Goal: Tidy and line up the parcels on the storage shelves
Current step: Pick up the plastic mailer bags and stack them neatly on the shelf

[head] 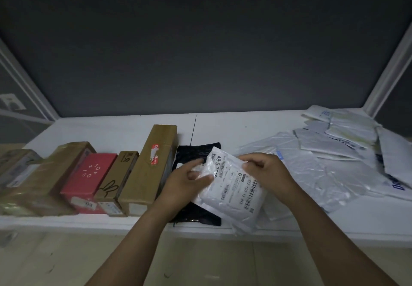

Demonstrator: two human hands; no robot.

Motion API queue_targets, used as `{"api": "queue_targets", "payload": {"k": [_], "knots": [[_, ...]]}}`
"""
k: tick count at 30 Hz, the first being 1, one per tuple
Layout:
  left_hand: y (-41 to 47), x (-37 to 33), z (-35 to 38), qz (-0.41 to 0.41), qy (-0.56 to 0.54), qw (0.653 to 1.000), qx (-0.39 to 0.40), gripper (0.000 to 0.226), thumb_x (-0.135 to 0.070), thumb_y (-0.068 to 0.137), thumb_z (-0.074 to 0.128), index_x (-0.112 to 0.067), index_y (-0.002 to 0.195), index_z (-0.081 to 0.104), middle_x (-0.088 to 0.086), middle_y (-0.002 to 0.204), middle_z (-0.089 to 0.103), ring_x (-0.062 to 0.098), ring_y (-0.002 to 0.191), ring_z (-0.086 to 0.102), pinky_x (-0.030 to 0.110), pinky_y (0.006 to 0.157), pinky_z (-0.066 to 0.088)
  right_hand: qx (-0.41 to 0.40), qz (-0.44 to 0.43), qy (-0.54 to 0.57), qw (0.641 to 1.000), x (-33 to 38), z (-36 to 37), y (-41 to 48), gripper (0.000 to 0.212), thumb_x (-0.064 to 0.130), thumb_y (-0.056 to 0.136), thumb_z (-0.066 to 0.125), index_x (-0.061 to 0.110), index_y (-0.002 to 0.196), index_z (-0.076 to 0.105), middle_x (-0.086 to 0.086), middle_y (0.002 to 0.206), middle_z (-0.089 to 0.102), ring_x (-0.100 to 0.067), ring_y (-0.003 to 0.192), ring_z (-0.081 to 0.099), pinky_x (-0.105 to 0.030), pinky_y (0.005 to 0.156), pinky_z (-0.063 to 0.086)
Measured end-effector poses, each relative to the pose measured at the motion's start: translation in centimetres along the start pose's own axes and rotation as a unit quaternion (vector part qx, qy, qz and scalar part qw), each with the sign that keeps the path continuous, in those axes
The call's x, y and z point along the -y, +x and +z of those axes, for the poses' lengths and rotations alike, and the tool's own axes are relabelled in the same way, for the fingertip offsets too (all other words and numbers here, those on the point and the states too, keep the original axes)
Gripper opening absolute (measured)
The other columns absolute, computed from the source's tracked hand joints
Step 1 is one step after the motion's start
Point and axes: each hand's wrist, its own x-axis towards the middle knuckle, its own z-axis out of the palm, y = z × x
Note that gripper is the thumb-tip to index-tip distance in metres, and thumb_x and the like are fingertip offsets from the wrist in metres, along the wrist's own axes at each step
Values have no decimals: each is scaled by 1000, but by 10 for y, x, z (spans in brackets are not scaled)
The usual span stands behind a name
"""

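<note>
We found both hands on one white plastic mailer with a printed label (236, 187), held label-up over the white shelf (223, 127); the left hand (187, 178) pinched its left edge, the right hand (267, 170) curled over its top edge, apparently to square it; a black plastic bag (191, 152) lay beneath; brown cardboard boxes (147, 174) stood aligned left of the left hand; loose grey-white mailers (323, 167) sprawled right of the right hand, unsorted.

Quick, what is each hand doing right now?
Left hand: holds the white parcel by its left edge.
Right hand: pinches the same parcel at its top right edge.
</note>
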Motion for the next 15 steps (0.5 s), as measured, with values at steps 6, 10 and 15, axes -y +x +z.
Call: {"api": "queue_targets", "payload": {"k": [6, 10, 15], "knots": [[9, 15, 20, -24, -85, 983, -160, 10, -15, 87, 67, -9, 95, 65, 3, 86, 71, 22, 82, 68, 38, 76, 56, -126, 131, 72, 981, -7, 6, 4, 56, 27, 87, 69, 18, 137, 45, -1, 116, 58, -14, 95, 60, -36, 90, 52], [1, 15, 45, -66, -296, 949, -90, 32, 5, 86, 63, -17, 109, 64, 0, 100, 73, 15, 89, 71, 29, 69, 58, 7, 234, 264, 936, -2, 26, -1, 36, 8, 90, 65, 14, 121, 50, -11, 104, 67, -26, 88, 68, -44, 81, 56], [-8, 35, 35, -34, -68, 985, -158, 55, -20, 84, 73, -15, 133, 48, -4, 102, 66, 8, 88, 65, 26, 77, 54, -90, 168, 90, 977, -13, 37, 9, 46, -2, 85, 60, 20, 124, 56, -6, 119, 62, -21, 97, 63, -38, 86, 53]]}}
